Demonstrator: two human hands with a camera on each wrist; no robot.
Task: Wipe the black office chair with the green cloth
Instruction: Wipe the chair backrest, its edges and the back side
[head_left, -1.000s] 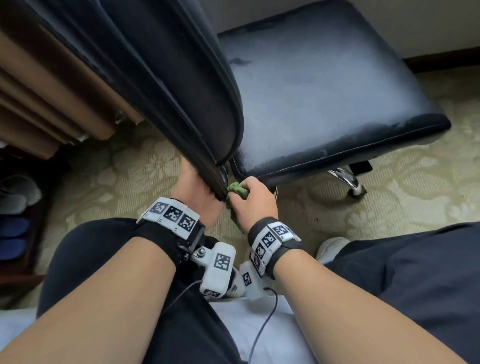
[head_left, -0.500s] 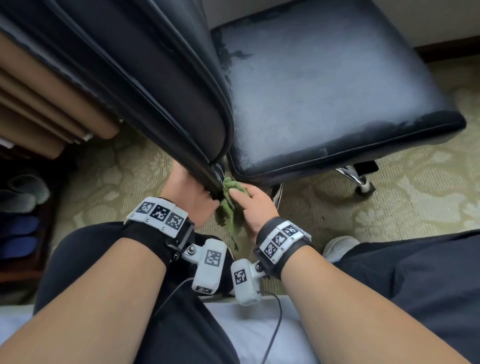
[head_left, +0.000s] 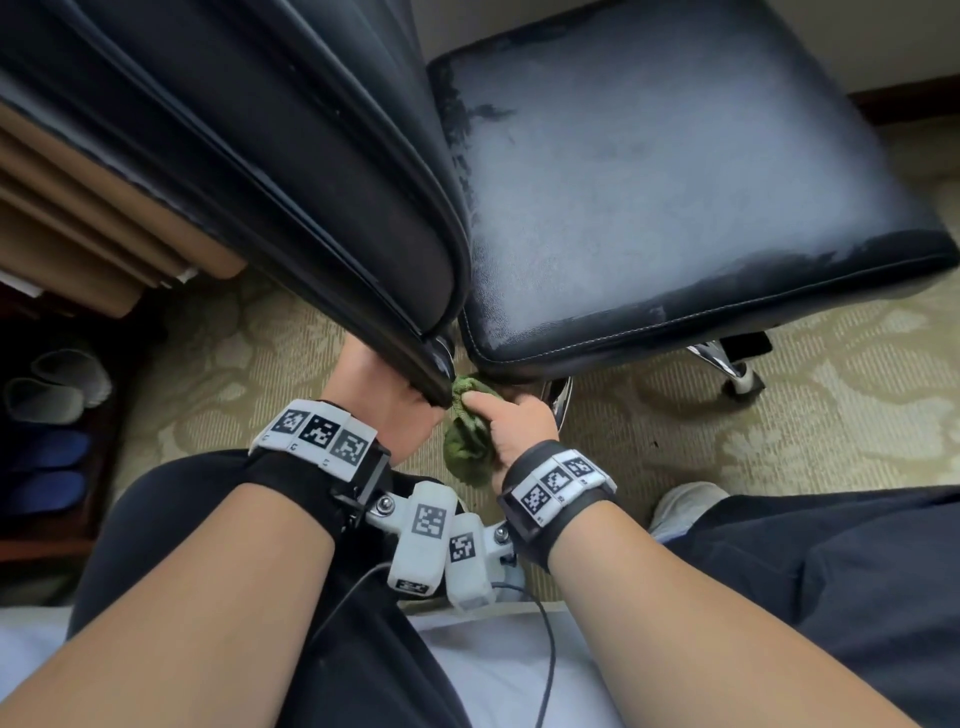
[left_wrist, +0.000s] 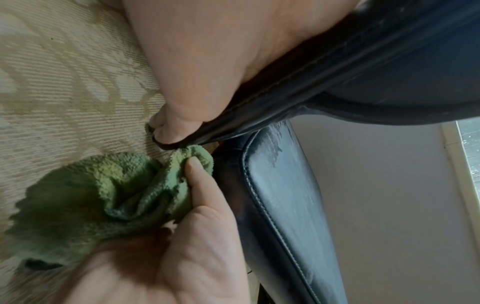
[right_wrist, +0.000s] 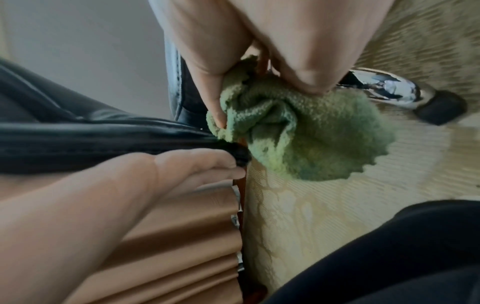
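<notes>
- Chair (head_left: 675, 197): black, padded seat with a stitched edge, pale dusty film over most of the top. Backrest (head_left: 234, 171) stands at the seat's left side in the head view, lower corner near both hands.
- Left hand (head_left: 387, 395): fingers curled under the backrest's lower edge, thumb side on top, gripping that corner.
- Right hand (head_left: 511, 421): thumb and fingers pinch a bunched cloth (head_left: 467, 431); the upper fold touches the backrest corner, in the gap between backrest and seat. The loose rest hangs below the hand, above the carpet (head_left: 779, 415).
- Cloth handling, judged: light, soft terry, limp, folds on itself; best balled in the palm with a pad pushed forward by the thumb for narrow seams.
- Chair handling, judged: heavy, on castors (head_left: 745, 382), so likely to roll or swivel under pressure; bracing at the backrest edge makes sense. Upholstery looks smooth, probably slick.
- Seat film suggests much wiping left.
</notes>
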